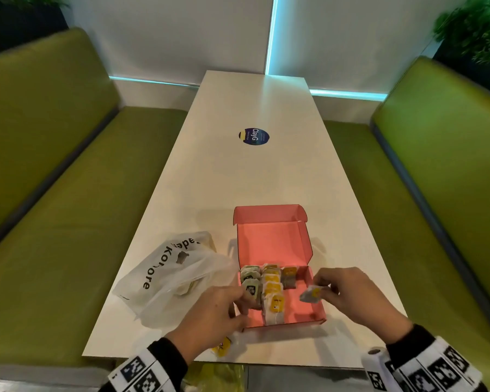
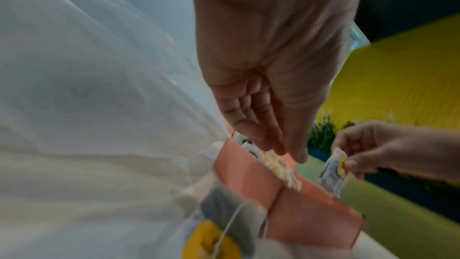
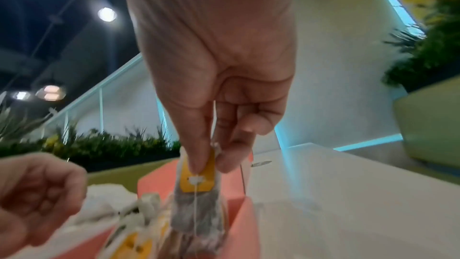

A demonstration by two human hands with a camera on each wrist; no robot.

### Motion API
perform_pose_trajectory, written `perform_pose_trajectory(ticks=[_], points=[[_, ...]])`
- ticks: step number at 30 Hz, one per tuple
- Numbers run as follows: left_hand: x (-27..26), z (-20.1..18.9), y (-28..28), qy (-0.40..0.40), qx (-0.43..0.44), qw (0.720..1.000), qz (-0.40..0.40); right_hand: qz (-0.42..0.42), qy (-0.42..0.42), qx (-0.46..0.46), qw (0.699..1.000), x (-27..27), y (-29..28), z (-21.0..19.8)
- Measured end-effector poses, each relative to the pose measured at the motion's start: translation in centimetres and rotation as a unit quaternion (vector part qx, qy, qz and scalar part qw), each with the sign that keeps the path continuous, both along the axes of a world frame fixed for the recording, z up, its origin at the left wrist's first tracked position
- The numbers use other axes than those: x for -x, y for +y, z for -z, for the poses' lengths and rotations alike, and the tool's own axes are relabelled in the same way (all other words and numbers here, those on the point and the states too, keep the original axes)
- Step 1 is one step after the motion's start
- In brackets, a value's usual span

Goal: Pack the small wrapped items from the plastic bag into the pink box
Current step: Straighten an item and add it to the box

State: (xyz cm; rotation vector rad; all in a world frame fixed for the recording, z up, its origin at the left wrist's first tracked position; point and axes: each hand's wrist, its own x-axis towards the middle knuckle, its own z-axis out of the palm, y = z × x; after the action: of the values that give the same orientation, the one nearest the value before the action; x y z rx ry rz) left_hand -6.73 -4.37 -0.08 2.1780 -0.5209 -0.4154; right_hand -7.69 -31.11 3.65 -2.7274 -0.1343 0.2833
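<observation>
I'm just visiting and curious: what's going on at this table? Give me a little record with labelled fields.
Setting: long white table between green padded benches
Container: open pink cardboard box, lid tipped back
Contents: wrapped tea bags standing in rows at its left and middle; right side mostly bare
Right hand: pinches a yellow-tagged tea bag over the box's right side
Left hand: at the box's near left corner, fingers at the left row; whether it holds anything is unclear
Supply: crumpled white plastic bag left of the box
Stray: one yellow-tagged sachet on the table by the left wrist
</observation>
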Motion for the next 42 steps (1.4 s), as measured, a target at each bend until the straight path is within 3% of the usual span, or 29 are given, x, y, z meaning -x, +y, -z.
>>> perform_pose_trajectory(ticks=[3, 8, 21, 25, 32, 42], points=[[0.5, 0.6, -0.5, -0.047, -0.077, 0.994, 0.056, -0.013, 0.037, 0.032, 0.999, -0.4, 0.8, 1.5], [0.7, 0.7, -1.2, -0.065, -0.123, 0.988, 0.064, 0.031, 0.051, -0.011, 0.998, -1.8, 2.9, 2.6], [0.5, 0.5, -1.0, -0.048, -0.105, 0.991, 0.062, 0.089, -0.028, -0.012, 0.996, -2.1, 4.3, 4.1], [1.1, -0.4, -0.3, 0.019, -0.092, 0.996, 0.004, 0.103, -0.044, -0.036, 0.993, -1.7, 4.2, 3.4], [2.0, 0.8, 1.8, 0.051, -0.320, 0.944, 0.052, 0.096, -0.078, -0.062, 0.990, -0.9, 5.0, 2.1], [2.1, 0.5, 1.6, -0.005, -0.237, 0.971, -0.036, 0.049, -0.101, -0.113, 0.987, -0.3, 5.8, 2.1]])
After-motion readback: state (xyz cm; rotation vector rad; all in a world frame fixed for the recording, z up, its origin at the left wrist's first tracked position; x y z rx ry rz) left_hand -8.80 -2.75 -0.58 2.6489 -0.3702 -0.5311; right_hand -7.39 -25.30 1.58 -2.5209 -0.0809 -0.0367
